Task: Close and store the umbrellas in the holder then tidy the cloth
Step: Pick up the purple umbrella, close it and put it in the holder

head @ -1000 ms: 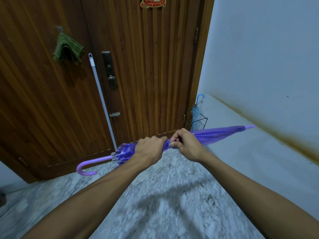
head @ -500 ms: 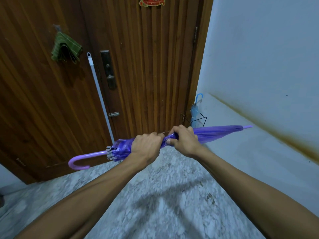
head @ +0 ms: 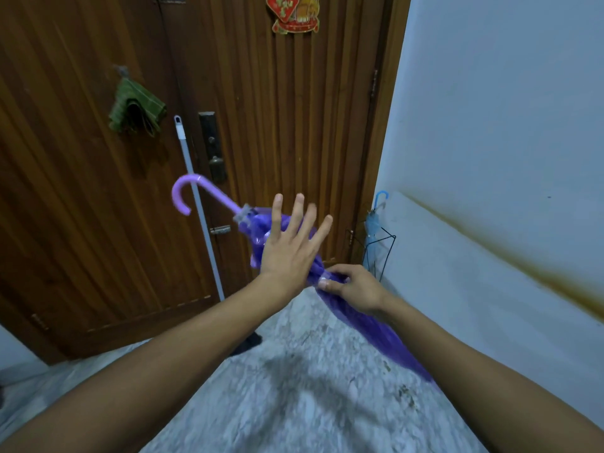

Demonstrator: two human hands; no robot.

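A closed purple umbrella (head: pixel 366 325) slants across the middle, its curved lilac handle (head: pixel 192 191) up at the left and its tip low at the right, hidden behind my right forearm. My right hand (head: pixel 353 289) pinches the folded canopy at its middle. My left hand (head: pixel 291 243) is flat with fingers spread, in front of the canopy's upper part, gripping nothing. A black wire umbrella holder (head: pixel 380 253) stands in the corner by the door with a closed light-blue umbrella (head: pixel 372 227) in it. A folded green cloth (head: pixel 135 107) hangs from a hook on the wooden door.
The wooden door (head: pixel 287 132) fills the back, with a latch plate and a red ornament at the top. A white pole (head: pixel 196 197) leans against the door. A pale wall (head: pixel 510 125) with a brown stain runs along the right. The floor is mottled stone.
The umbrella has swung from level to steeply slanted, handle up and tip down. My left hand has let go of the canopy and spread its fingers; my right hand still grips the middle.
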